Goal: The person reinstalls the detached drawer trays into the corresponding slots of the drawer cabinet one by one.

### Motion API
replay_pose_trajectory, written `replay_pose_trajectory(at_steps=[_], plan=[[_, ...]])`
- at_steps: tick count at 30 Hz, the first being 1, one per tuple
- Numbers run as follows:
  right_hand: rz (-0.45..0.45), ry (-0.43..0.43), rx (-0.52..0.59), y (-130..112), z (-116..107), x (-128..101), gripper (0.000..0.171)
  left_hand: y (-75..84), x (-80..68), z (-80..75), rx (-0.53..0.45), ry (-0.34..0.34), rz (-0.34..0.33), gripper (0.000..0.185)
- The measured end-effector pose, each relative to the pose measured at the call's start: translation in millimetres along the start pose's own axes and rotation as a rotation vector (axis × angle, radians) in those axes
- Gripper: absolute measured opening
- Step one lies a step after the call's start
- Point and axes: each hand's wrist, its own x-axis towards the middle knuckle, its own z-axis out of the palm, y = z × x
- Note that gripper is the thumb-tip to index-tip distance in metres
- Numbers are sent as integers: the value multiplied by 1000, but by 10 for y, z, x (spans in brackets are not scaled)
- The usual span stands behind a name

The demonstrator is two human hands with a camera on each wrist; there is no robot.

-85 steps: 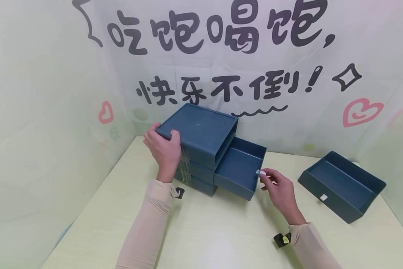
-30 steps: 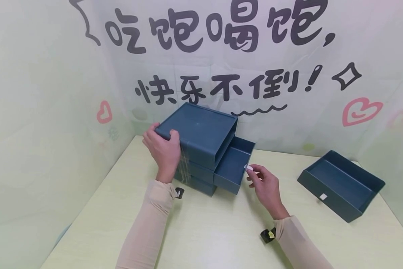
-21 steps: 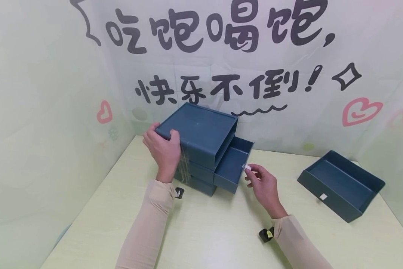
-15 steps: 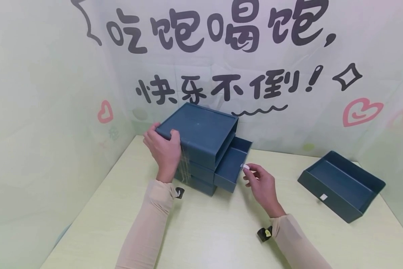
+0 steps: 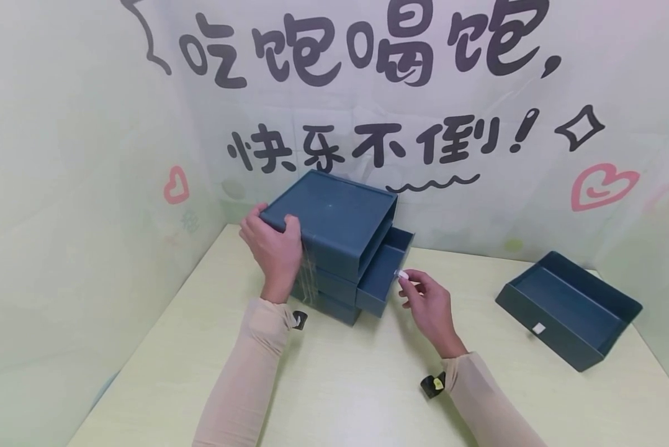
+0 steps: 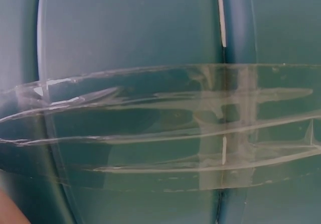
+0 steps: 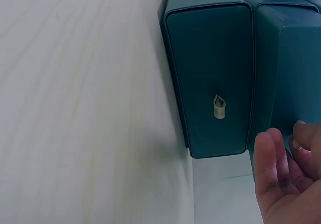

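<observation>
The left hand [image 5: 272, 248] grips the near top corner of the dark blue drawer cabinet [image 5: 334, 217], fingers curled over its edge, with strips of clear tape [image 6: 165, 128] wrapped across the cabinet's side beneath the wrist. The right hand [image 5: 426, 304] pinches the small white pull tab [image 5: 403, 275] on the front of the middle drawer [image 5: 381, 279], which stands partly out of the cabinet, above the shut bottom drawer [image 7: 213, 78]. A separate drawer [image 5: 569, 307] lies on the pale surface [image 5: 357, 385], well apart to the right.
</observation>
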Motion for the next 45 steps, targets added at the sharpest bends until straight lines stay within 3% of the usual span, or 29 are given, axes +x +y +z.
replay_pose_trajectory(at_steps=[19, 45], plan=[[-4, -15, 1, -18, 101, 60, 26, 14, -10, -6, -5, -26, -25, 53], [-22, -16, 18, -43, 279, 113, 25, -15, -8, 18, -16, -12, -16, 53]])
